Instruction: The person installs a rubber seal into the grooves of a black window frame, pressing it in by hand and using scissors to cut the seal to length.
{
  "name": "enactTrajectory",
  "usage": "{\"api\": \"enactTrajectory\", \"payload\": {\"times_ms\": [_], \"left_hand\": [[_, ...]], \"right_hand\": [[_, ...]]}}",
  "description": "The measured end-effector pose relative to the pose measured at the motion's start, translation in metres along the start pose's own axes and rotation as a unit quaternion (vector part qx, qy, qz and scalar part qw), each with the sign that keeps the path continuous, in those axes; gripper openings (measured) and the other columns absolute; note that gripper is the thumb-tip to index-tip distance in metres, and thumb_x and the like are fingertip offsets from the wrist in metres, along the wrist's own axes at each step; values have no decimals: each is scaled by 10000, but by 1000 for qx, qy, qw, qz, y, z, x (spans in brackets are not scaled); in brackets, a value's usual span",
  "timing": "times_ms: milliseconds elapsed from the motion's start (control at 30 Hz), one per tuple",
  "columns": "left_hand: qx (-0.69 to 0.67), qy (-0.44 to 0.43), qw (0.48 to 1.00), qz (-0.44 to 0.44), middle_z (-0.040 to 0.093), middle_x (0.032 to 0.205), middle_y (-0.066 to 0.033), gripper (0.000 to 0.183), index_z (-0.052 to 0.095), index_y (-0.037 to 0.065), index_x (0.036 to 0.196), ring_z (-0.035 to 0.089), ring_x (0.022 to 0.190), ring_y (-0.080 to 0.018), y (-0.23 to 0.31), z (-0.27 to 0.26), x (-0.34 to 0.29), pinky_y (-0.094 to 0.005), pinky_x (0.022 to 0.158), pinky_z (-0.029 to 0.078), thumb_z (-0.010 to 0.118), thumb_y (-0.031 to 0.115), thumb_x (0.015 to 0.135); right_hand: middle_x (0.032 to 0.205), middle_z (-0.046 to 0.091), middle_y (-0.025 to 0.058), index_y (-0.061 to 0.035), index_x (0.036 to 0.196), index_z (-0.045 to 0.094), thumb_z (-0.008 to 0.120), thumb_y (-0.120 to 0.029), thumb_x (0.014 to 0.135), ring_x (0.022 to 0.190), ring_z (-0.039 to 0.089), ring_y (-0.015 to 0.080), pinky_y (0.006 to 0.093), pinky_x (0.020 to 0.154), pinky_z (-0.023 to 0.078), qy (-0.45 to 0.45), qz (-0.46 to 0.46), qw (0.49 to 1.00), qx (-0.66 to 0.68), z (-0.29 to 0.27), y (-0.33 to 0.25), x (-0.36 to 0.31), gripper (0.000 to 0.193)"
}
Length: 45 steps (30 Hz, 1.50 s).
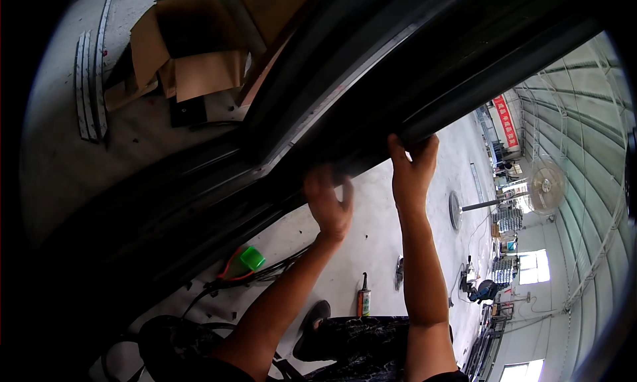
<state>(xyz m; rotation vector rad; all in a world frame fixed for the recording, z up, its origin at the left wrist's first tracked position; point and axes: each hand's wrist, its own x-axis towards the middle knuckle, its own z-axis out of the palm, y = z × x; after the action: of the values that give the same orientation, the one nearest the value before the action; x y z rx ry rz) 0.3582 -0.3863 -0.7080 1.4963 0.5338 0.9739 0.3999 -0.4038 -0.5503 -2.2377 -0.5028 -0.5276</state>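
A large black frame (318, 140) with a pale inner strip (332, 98) runs slantwise across the view in front of me. My right hand (414, 173) grips its lower edge, the thumb and fingers to either side of a short stretch. To the left, my left hand (328, 206) is at the same edge. Motion smears its fingers, and the tips fade into the dark frame, so whether they hold anything is hidden. Long black strips (282, 266) lie on the floor beneath my left forearm.
A green object (252, 258) with red-orange handles beside it lies below the frame. Near my shoe (315, 322) stands a nozzled sealant tube (363, 299). Beyond the frame are an opened cardboard box (206, 73) and long metal strips (86, 90). A pedestal fan (546, 186) stands to the right.
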Motion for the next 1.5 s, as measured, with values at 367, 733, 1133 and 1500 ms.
{"api": "enactTrajectory", "payload": {"times_ms": [367,733,1133,1500], "left_hand": [[33,33,995,89,597,1133,-156,638,572,-4,1212,545,1026,-333,23,-4,30,-421,849,478,843,298,720],[-7,51,996,74,618,1072,-128,514,618,23,1143,563,987,-314,27,-5,34,-400,827,487,840,214,720],[54,83,989,109,606,1106,-153,533,608,11,1158,558,1014,-344,-23,-1,3,-437,871,467,835,271,752],[89,30,994,48,562,1210,-203,531,542,-10,1247,536,1092,-388,11,-6,9,-460,965,432,762,197,811]], "right_hand": [[1006,619,88,9,1196,410,683,-99,911,920,621,144,289,736,534,-18,-39,999,24,5,2,0,409],[995,597,106,29,1200,411,708,-98,889,918,619,162,315,777,558,-23,-36,999,9,6,1,4,448],[997,621,115,29,1212,401,725,-28,849,926,641,186,317,758,572,-30,-52,998,14,0,15,2,489],[876,639,140,38,1072,416,747,-100,768,778,635,232,336,704,528,17,8,1000,-13,9,-9,6,470]]}}
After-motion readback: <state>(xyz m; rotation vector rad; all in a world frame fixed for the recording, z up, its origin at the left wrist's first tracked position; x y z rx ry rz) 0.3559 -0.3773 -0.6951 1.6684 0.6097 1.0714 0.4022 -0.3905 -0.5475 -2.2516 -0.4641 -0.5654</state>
